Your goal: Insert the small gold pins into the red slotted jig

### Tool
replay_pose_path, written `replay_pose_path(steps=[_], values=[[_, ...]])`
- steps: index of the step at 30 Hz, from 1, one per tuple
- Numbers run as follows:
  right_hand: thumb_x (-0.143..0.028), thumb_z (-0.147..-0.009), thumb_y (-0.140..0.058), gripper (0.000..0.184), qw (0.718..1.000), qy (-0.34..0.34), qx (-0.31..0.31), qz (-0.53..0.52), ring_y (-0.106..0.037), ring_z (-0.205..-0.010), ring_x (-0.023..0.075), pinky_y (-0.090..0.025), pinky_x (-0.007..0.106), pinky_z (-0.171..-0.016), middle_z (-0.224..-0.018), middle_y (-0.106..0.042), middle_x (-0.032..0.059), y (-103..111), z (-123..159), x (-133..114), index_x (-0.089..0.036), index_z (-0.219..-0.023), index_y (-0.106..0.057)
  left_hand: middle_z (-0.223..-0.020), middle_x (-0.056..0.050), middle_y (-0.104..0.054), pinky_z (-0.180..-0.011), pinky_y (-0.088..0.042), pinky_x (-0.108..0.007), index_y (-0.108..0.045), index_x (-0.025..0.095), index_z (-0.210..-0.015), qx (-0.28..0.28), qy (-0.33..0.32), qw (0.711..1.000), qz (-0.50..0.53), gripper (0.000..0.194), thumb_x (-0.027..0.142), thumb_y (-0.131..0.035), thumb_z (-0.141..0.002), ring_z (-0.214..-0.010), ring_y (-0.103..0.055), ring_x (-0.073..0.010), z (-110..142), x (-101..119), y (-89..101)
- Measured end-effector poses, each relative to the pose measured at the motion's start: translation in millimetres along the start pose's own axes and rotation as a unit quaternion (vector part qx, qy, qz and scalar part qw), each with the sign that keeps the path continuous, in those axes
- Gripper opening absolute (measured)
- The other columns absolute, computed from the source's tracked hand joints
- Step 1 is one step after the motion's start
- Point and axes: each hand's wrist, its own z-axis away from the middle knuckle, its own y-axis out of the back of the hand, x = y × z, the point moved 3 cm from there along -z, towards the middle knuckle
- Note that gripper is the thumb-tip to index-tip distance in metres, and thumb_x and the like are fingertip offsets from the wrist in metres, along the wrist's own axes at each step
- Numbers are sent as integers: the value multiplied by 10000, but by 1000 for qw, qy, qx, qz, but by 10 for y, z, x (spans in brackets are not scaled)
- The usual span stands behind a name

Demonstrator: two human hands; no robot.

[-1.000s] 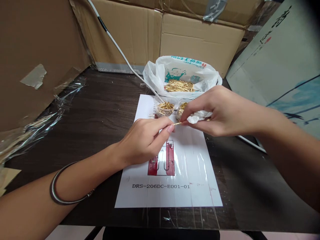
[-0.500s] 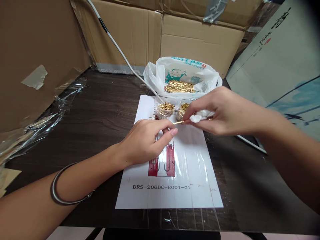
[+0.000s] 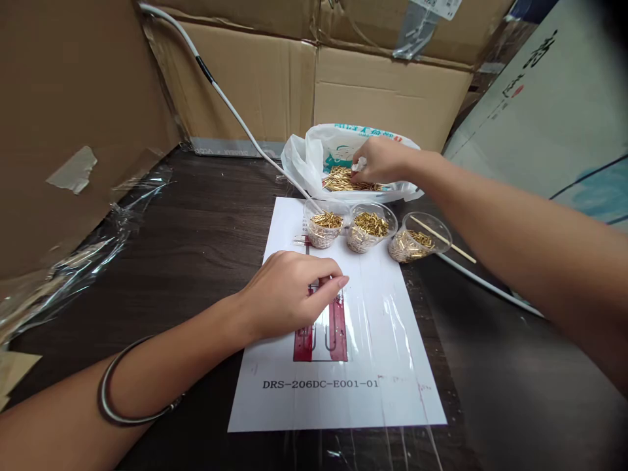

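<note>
My right hand (image 3: 385, 160) reaches into the white plastic bag (image 3: 299, 163) at the back, its fingers closed round a crumpled white tissue (image 3: 360, 165). Its fingertips touch the heap of thin gold pins (image 3: 338, 179) in the bag; whether they grip a pin is hidden. My left hand (image 3: 294, 291) rests on the printed sheet (image 3: 377, 340), with its fingers curled and its thumb close to the index finger. Anything inside that curl is hidden from me. Clear plastic cups, a left one (image 3: 326, 229), a middle one (image 3: 367, 229) and a right one (image 3: 412, 245), hold small gold pieces.
A thin wooden stick (image 3: 441, 239) lies across the right cup. A white cable (image 3: 235, 114) runs down towards the left cup. Cardboard boxes (image 3: 245, 78) wall the back and left of the dark table (image 3: 196, 216); a pale printed panel (image 3: 540, 124) stands at right.
My right hand has moved from beside my left hand back into the bag, uncovering the cups. The gold pin seen between both hands no longer shows. My left hand has barely moved.
</note>
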Motion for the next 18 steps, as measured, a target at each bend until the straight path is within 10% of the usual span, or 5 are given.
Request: replay_pose_path(steps=[8,18], values=[[-254,-787,-616,153,973,192,-30,-121,-512,-605,69,-364,230,-571,-697,-661,-31,498,391,-711,-213,-871,-738,-656,11,-656,-601,-393,-256,-707,185,-816,2,3,1000,2,267,326,-499,-905,-599,-562,-111,8,4,-18],[-244,-669,-685,105,974,215,-36,-64,-530,-554,149,-317,279,-502,-606,-621,3,310,420,-989,-246,-765,-728,-659,6,-656,-603,-383,-264,-704,191,-814,13,11,1000,-20,269,334,-493,-902,-605,-559,-119,13,-4,-35]])
